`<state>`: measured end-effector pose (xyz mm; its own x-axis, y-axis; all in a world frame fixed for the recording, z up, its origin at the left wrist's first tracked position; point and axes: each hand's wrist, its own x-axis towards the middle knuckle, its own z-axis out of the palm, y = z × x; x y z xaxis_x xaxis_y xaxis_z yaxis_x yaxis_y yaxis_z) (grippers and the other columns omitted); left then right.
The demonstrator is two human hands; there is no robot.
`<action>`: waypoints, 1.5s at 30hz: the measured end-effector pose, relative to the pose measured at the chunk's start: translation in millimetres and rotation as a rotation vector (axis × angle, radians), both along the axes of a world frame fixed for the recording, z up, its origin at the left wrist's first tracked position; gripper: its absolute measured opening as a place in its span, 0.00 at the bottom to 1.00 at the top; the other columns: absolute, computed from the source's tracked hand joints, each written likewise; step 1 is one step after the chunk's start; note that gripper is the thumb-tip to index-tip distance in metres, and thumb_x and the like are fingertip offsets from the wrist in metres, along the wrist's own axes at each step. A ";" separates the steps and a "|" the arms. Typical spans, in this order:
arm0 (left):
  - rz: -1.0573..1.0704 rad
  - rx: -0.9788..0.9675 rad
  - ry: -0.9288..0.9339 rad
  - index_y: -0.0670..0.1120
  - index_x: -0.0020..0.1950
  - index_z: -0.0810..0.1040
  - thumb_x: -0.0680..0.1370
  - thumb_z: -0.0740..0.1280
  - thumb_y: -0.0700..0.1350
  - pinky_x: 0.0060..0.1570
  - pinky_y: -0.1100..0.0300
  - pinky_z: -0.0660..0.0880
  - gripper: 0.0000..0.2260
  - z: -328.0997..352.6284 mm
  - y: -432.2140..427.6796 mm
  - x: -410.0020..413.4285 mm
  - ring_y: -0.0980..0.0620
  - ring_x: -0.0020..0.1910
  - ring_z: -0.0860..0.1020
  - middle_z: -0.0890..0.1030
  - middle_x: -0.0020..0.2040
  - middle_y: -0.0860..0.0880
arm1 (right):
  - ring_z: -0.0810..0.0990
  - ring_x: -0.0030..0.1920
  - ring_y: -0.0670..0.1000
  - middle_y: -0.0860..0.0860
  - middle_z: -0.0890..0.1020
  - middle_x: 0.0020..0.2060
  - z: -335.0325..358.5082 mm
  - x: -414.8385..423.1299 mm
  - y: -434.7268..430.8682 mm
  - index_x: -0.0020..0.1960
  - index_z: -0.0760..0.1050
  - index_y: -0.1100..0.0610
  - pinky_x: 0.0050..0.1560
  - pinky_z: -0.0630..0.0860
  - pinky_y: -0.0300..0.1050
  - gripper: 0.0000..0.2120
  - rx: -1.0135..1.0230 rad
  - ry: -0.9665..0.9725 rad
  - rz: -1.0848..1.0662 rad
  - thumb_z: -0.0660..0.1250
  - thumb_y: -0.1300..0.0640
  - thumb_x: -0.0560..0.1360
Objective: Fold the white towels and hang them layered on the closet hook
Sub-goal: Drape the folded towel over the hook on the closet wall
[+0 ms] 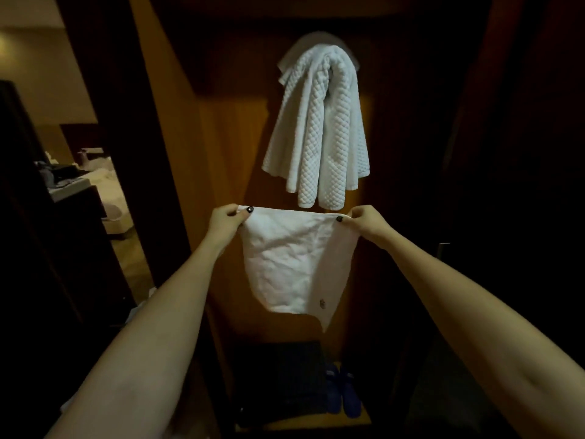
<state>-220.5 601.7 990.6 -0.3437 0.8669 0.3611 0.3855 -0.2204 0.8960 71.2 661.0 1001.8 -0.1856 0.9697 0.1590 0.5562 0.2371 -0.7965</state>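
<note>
The person stands before the open closet with both arms stretched forward. The left hand [226, 221] pinches the upper left corner of a smooth white towel [285, 261] between the thumb and curled fingers. The right hand [364, 220] pinches the upper right corner in the same way. The towel hangs flat between them in the air, just below the towel on the wall.

Its lower edge is uneven, and one corner at the right drops lower. Near that corner a small dark emblem [322, 304] shows, too small to read. Whether the cloth is already folded double, I cannot tell.

Above, a waffle towel [319, 131] hangs bunched against the wooden back panel [221, 153]. The hook is fully covered by it, and a pale curved shape behind its top is blurred.

On the closet floor lies a dark object [285, 375] that I cannot identify in the shadow, with blue shoes [345, 391] just beside it. At the left, through the doorway, a bed [110, 191] is partly visible — the dark door frame cuts it off.
</note>
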 end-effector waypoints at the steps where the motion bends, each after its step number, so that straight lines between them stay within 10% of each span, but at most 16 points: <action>1: 0.001 0.005 0.026 0.34 0.45 0.79 0.78 0.68 0.39 0.32 0.68 0.65 0.07 2.2 -7.8 -3.2 0.56 0.34 0.70 0.74 0.35 0.48 | 0.71 0.31 0.49 0.52 0.74 0.32 2.4 -4.9 -10.0 0.36 0.72 0.58 0.30 0.68 0.41 0.14 0.012 0.008 -0.001 0.69 0.55 0.77; 6: 0.057 0.051 0.111 0.41 0.41 0.80 0.76 0.71 0.38 0.32 0.69 0.63 0.05 6.1 -39.3 -8.2 0.58 0.33 0.70 0.74 0.32 0.51 | 0.80 0.49 0.63 0.67 0.81 0.54 24.8 -27.7 -59.2 0.68 0.75 0.58 0.48 0.79 0.56 0.17 -0.017 0.113 0.229 0.65 0.64 0.79; 10: -0.036 0.074 0.018 0.38 0.42 0.79 0.77 0.70 0.37 0.33 0.72 0.66 0.05 7.4 -63.3 3.3 0.64 0.31 0.71 0.75 0.32 0.52 | 0.76 0.32 0.46 0.57 0.79 0.38 37.0 -42.8 -96.2 0.52 0.80 0.64 0.34 0.76 0.36 0.06 -0.106 0.126 0.387 0.66 0.64 0.79; 14: -0.114 0.045 -0.079 0.35 0.44 0.80 0.77 0.69 0.37 0.34 0.70 0.69 0.05 5.9 -82.2 20.7 0.63 0.32 0.75 0.78 0.34 0.52 | 0.85 0.46 0.50 0.58 0.84 0.46 39.7 -50.4 -124.5 0.52 0.78 0.64 0.48 0.82 0.40 0.07 -0.268 0.112 0.518 0.70 0.70 0.74; 20: -0.232 0.040 -0.172 0.37 0.54 0.82 0.80 0.66 0.39 0.34 0.70 0.72 0.08 4.8 -112.6 42.3 0.56 0.36 0.76 0.81 0.38 0.48 | 0.77 0.30 0.39 0.47 0.82 0.30 37.7 -51.6 -153.8 0.38 0.79 0.56 0.35 0.72 0.33 0.09 0.183 -0.117 0.355 0.72 0.55 0.76; 30: -0.309 0.006 -0.258 0.36 0.54 0.83 0.79 0.68 0.41 0.53 0.57 0.75 0.09 6.0 -129.9 47.3 0.49 0.49 0.81 0.84 0.47 0.46 | 0.73 0.42 0.42 0.47 0.76 0.41 37.5 -61.4 -173.7 0.43 0.78 0.54 0.44 0.69 0.36 0.07 0.401 -0.183 0.378 0.70 0.52 0.77; 34: -0.436 -0.040 -0.333 0.43 0.50 0.84 0.81 0.65 0.41 0.43 0.62 0.76 0.08 6.6 -138.2 51.3 0.53 0.40 0.81 0.84 0.41 0.46 | 0.74 0.53 0.48 0.51 0.75 0.52 37.1 -65.9 -171.1 0.44 0.80 0.60 0.55 0.70 0.42 0.10 0.383 -0.254 0.362 0.71 0.53 0.76; 45: -0.613 -0.004 -0.371 0.40 0.59 0.81 0.81 0.63 0.42 0.50 0.62 0.78 0.11 3.8 -159.0 42.0 0.49 0.51 0.83 0.85 0.51 0.43 | 0.69 0.28 0.42 0.45 0.73 0.28 38.6 -74.2 -174.6 0.31 0.73 0.51 0.27 0.63 0.32 0.15 0.339 -0.220 0.312 0.69 0.55 0.77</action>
<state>-178.5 442.7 994.4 0.1063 0.9443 0.3115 -0.1367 -0.2964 0.9452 -3.0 486.4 1040.4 -0.5222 0.7638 0.3794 0.5638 0.6430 -0.5184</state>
